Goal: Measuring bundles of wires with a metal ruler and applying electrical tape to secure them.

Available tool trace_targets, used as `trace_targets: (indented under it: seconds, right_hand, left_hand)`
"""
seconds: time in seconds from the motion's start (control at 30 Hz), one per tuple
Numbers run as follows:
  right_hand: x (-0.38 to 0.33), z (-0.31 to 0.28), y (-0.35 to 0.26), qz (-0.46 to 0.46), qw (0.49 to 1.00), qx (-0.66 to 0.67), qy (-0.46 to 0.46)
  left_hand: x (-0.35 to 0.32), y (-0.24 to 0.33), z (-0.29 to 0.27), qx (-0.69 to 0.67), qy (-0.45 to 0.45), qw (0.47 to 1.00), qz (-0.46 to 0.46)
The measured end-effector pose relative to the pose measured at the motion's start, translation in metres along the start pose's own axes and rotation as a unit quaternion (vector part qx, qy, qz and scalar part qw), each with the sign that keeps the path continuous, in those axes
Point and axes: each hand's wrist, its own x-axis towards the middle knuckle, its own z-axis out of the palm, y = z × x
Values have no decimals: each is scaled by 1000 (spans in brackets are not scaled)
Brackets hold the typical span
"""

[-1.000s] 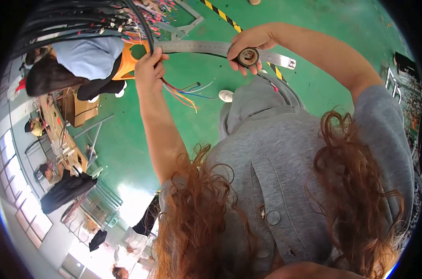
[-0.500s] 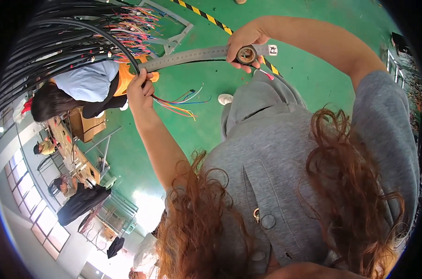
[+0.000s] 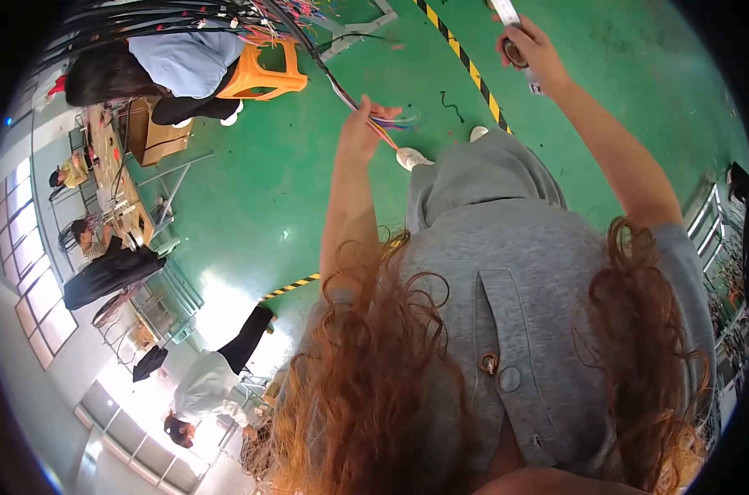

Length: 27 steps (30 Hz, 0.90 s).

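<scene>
Near the middle of the floor, my left hand (image 3: 360, 136) closes around the loose coloured wires (image 3: 341, 92) at the end of a black cable (image 3: 296, 31). The wire tips stick out past its fingers, toward my shoe. Higher up and to the right, my right hand (image 3: 538, 59) grips a steel ruler (image 3: 506, 11) together with a roll of tape (image 3: 515, 54). The ruler stands apart from the cable, and its far end leaves the picture at the top.
More black cables (image 3: 102, 40) hang at the upper left. A person in a light blue top (image 3: 185, 66) is beside an orange stool (image 3: 263, 73). Further left are a cardboard box (image 3: 156, 136) and a long worktable (image 3: 110, 169). Black-and-yellow tape (image 3: 473, 70) marks the green floor.
The ruler has come off the cable and swung away up and right with my right hand. My left hand has moved right, from the black cable sheath to the coloured wires.
</scene>
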Motion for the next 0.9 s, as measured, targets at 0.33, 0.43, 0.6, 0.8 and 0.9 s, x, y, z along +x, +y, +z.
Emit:
trace_targets:
  seconds: [0.33, 0.43, 0.6, 0.8, 0.9]
  right_hand:
    - [-52, 8, 52, 99, 980, -124, -122]
    - [-59, 30, 59, 154, 970, -69, -177]
    - [-61, 54, 81, 147, 971, 68, -178]
    - [-57, 62, 88, 142, 980, -3, -139]
    - [-53, 60, 84, 120, 981, 10, -155]
  left_hand:
    - [1, -40, 32, -246, 10, 967, -67]
    - [4, -37, 46, -276, -9, 958, -72]
    - [13, -33, 70, -306, -19, 947, -99]
    - [20, -26, 95, -331, -13, 938, -104]
    - [25, -29, 96, -305, -10, 948, -86]
